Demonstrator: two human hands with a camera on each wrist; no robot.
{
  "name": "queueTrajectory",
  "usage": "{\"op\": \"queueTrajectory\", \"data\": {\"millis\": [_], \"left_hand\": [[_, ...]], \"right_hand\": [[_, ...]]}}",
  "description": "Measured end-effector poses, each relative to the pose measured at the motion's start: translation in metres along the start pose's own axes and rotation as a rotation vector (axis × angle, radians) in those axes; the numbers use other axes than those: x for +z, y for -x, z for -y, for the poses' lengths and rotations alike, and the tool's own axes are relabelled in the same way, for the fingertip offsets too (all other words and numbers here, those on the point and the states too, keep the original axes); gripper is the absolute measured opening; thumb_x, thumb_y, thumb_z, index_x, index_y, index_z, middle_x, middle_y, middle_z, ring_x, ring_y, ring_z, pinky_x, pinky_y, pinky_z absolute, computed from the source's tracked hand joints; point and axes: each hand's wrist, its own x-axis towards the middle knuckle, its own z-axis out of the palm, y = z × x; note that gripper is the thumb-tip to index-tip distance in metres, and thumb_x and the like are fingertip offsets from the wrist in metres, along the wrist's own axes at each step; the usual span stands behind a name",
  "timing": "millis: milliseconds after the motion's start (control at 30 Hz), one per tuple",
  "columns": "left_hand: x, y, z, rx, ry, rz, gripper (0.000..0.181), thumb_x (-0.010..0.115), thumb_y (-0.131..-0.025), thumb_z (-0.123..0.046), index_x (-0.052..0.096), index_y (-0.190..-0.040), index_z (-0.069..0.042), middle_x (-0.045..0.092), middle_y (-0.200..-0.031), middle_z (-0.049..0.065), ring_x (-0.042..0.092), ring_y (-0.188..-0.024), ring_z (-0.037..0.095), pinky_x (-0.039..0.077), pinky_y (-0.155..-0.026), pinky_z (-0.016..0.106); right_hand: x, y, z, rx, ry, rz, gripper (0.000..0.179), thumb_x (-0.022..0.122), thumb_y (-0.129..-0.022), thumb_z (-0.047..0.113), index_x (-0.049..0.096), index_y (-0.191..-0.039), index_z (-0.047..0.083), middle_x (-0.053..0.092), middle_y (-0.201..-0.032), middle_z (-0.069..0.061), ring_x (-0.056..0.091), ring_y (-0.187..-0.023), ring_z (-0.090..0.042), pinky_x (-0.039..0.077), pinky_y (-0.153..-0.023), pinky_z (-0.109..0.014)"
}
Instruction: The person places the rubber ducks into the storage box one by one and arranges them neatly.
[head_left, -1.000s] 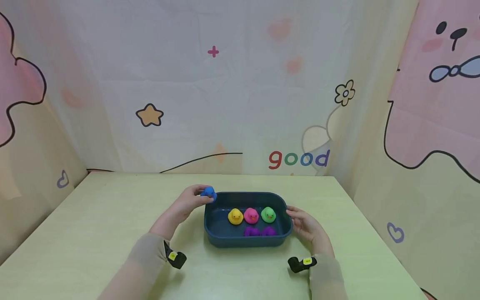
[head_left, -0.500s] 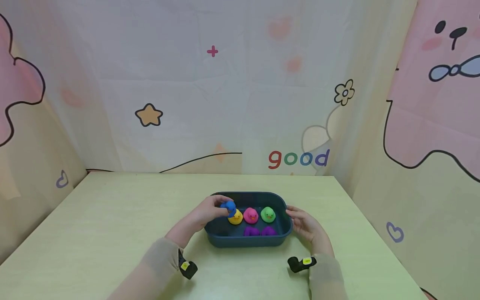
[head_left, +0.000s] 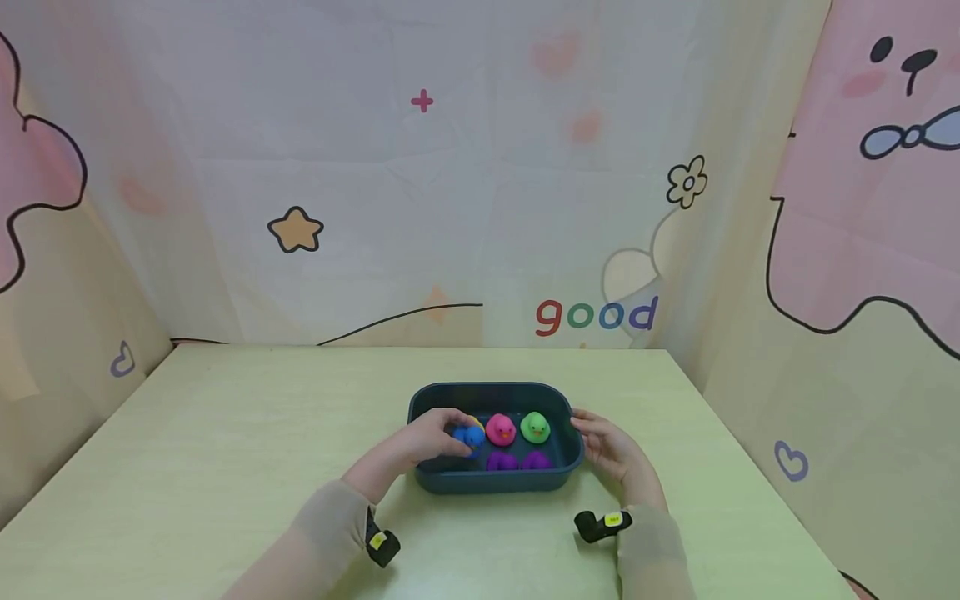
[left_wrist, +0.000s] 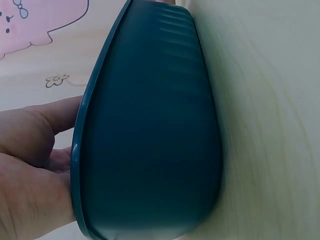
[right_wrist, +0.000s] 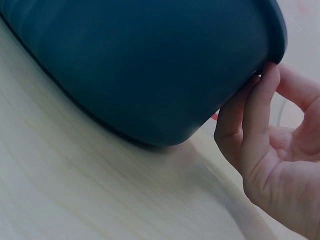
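My left hand (head_left: 435,435) pinches a blue toy duck (head_left: 473,437) between thumb and fingers, inside the left part of a dark teal plastic box (head_left: 495,482). Behind the blue duck a yellow toy duck (head_left: 477,425) is mostly hidden. To its right sit a pink toy duck (head_left: 501,429) and a green toy duck (head_left: 536,427). Two purple toys (head_left: 502,462) show only their tops above the front wall. My right hand (head_left: 609,447) holds the box's right end at the rim; in the right wrist view its fingertips (right_wrist: 270,75) meet just under the lip.
The box stands on a pale wooden table (head_left: 247,433). Printed cloth walls (head_left: 450,208) enclose the table's back and sides. In the left wrist view the box's wall (left_wrist: 150,130) covers most of the hand's work.
My left hand has carried the blue duck from beyond the box's left rim, rightward and down into it, in front of the yellow duck. The right hand has stayed at the rim.
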Motion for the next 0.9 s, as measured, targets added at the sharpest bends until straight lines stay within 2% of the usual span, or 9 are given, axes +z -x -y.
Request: {"op": "queueTrajectory", "data": {"millis": [133,267,567,900], "left_hand": [[0.004,-0.002,-0.002,-0.017,-0.089,-0.003,0.031,0.074,-0.083,-0.003,0.064,-0.112,-0.003,0.060,-0.113,0.011,0.054,-0.101,0.025,0.050,-0.092,0.042],[0.007,-0.003,-0.004,-0.028,-0.127,-0.004,0.030,0.075,-0.082,-0.002,0.064,-0.110,-0.003,0.060,-0.114,0.012,0.054,-0.102,0.026,0.050,-0.094,0.045],[0.013,-0.001,-0.008,-0.014,-0.262,-0.011,0.026,0.076,-0.080,-0.001,0.064,-0.103,-0.005,0.062,-0.114,0.015,0.055,-0.102,0.029,0.047,-0.098,0.051],[0.021,-0.001,-0.010,-0.047,-0.440,-0.025,0.025,0.075,-0.078,0.005,0.064,-0.096,-0.007,0.063,-0.108,0.014,0.055,-0.099,0.028,0.048,-0.097,0.051]], "right_hand": [[0.000,0.000,0.000,-0.005,0.015,-0.011,0.024,0.031,-0.103,-0.001,0.051,-0.110,0.009,0.068,-0.089,0.003,0.067,-0.074,-0.004,0.055,-0.069,-0.015],[0.000,0.000,0.001,0.002,0.022,-0.028,0.020,0.033,-0.103,0.000,0.049,-0.112,0.009,0.068,-0.090,0.003,0.067,-0.075,-0.004,0.055,-0.070,-0.015],[0.005,0.002,0.004,0.015,0.001,-0.026,0.021,0.031,-0.103,-0.001,0.046,-0.114,0.007,0.068,-0.090,0.002,0.067,-0.075,-0.005,0.056,-0.069,-0.016],[0.002,0.001,0.001,0.018,0.025,-0.056,0.022,0.033,-0.104,0.001,0.038,-0.124,0.004,0.067,-0.092,0.002,0.067,-0.075,-0.004,0.055,-0.069,-0.015]]}}
